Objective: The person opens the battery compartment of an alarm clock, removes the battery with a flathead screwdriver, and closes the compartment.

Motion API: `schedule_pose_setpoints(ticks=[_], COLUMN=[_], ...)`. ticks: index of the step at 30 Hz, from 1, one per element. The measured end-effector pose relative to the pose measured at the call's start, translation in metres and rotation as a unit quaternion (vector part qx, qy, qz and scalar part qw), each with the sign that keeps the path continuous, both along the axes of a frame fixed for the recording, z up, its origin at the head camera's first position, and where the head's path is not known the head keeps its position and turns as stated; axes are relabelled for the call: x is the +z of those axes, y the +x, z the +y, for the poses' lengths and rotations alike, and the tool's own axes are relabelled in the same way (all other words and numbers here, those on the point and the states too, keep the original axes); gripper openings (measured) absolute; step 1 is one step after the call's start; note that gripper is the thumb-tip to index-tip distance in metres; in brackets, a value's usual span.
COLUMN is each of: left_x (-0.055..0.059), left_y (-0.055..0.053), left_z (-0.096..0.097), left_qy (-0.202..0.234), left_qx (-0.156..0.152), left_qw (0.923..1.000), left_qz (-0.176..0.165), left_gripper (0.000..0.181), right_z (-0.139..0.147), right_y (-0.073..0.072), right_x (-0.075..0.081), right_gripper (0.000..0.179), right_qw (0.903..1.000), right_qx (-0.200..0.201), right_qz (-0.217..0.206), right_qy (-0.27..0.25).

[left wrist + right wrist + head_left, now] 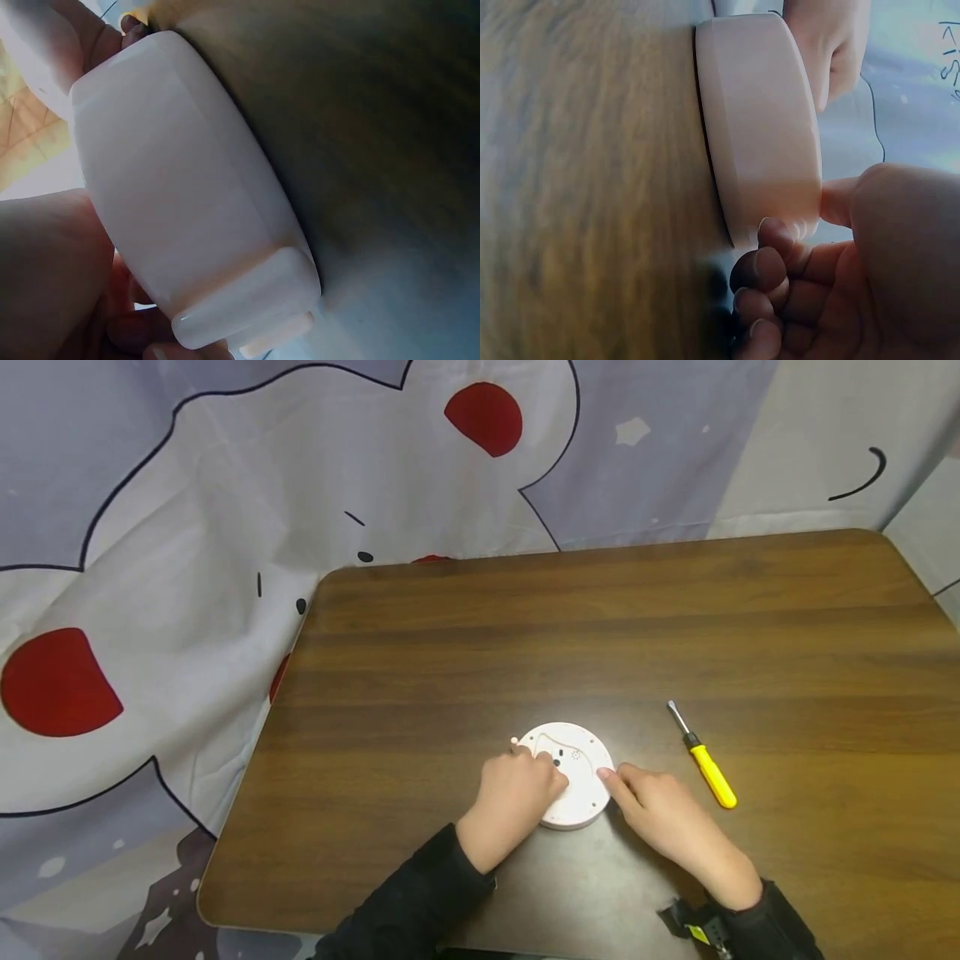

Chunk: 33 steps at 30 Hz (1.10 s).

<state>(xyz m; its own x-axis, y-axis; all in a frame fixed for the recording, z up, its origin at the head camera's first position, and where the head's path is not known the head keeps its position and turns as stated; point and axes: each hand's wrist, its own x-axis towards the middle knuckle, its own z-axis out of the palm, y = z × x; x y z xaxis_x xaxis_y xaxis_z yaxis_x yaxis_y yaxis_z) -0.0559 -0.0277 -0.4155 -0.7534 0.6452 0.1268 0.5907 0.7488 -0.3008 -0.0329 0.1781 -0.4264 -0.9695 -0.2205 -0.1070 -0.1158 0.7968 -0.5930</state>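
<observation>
A white round device lies flat on the wooden table, its upper face showing small holes, a dotted patch and a thin curved line. My left hand grips its left side with curled fingers, covering part of the face. In the left wrist view, fingers lie beside a raised white tab on the device's side wall. My right hand pinches the right rim, thumb on top and index finger against the side. The other right-hand fingers curl beside the wall in the right wrist view. What the left fingertips touch is partly hidden.
A screwdriver with a yellow and black handle lies right of the device, its metal tip pointing away. The brown wooden table has rounded corners. Patterned cloth hangs along its back and left edges.
</observation>
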Motion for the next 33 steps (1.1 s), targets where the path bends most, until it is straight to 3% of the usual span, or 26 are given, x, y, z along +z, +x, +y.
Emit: schedule_pose_setpoints(ticks=[3, 6, 9, 11, 16, 26, 30, 33], left_x=[0.001, 0.002, 0.003, 0.004, 0.005, 0.009, 0.011, 0.015], left_y=[0.000, -0.001, -0.003, -0.004, -0.007, -0.012, -0.013, -0.017], left_z=[0.000, -0.002, -0.006, -0.008, -0.011, -0.021, -0.029, -0.038], left_qy=[-0.013, 0.001, 0.032, 0.079, 0.196, 0.231, 0.252, 0.284], left_qx=[-0.007, -0.004, 0.003, 0.023, 0.082, 0.092, 0.106, 0.113], left_qw=[0.9999, 0.9999, 0.9987, 0.9940, 0.9669, 0.9446, 0.9256, 0.9060], left_qz=[0.001, -0.016, -0.040, -0.072, -0.142, -0.214, -0.262, -0.293], left_gripper=[0.014, 0.016, 0.024, 0.030, 0.038, 0.040, 0.039, 0.039], right_z=[-0.001, -0.001, -0.002, -0.002, -0.002, -0.004, -0.007, -0.008], right_y=[0.000, 0.001, 0.001, 0.001, 0.000, -0.001, 0.000, 0.000], right_x=[0.001, 0.002, 0.003, 0.003, 0.002, 0.000, -0.001, -0.001], right_gripper=[0.036, 0.036, 0.035, 0.035, 0.035, 0.034, 0.035, 0.036], right_qw=[1.0000, 0.9999, 0.9998, 0.9998, 0.9997, 0.9997, 0.9998, 0.9998], right_qx=[0.000, 0.002, 0.002, 0.002, 0.005, 0.010, 0.014, 0.017], right_qz=[0.004, 0.008, 0.008, 0.007, 0.010, 0.014, 0.010, 0.008], right_qy=[0.004, 0.010, 0.017, 0.020, 0.022, 0.015, 0.011, 0.008])
